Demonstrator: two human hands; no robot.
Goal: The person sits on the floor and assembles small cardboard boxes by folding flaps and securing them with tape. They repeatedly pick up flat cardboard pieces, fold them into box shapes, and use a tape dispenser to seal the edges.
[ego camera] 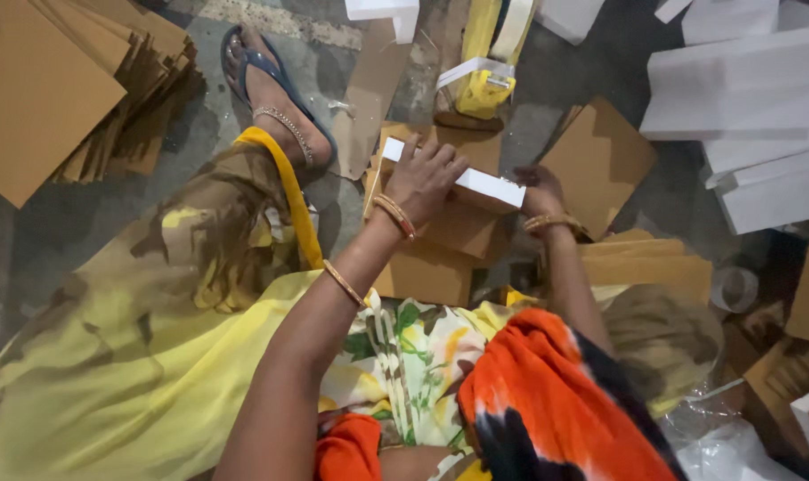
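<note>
A long white block [475, 183], foam-like, lies across the top of a stack of brown cardboard pieces [440, 240] on the floor [39, 232], directly in front of the seated person. The left hand [422, 178] rests flat on the block's left half, fingers spread over its upper face, not curled round it. The right hand [538, 189] meets the block's right end; whether its fingers close on the block cannot be told, as they lie in shadow. Both wrists carry bangles. Just beyond the stack lies a yellow strap bundle [484, 89]. A sandalled foot [275, 98] rests to the left. A fanned pile of cardboard sheets [75, 89] lies far left; white foam slabs [743, 107] are stacked far right.
</note>
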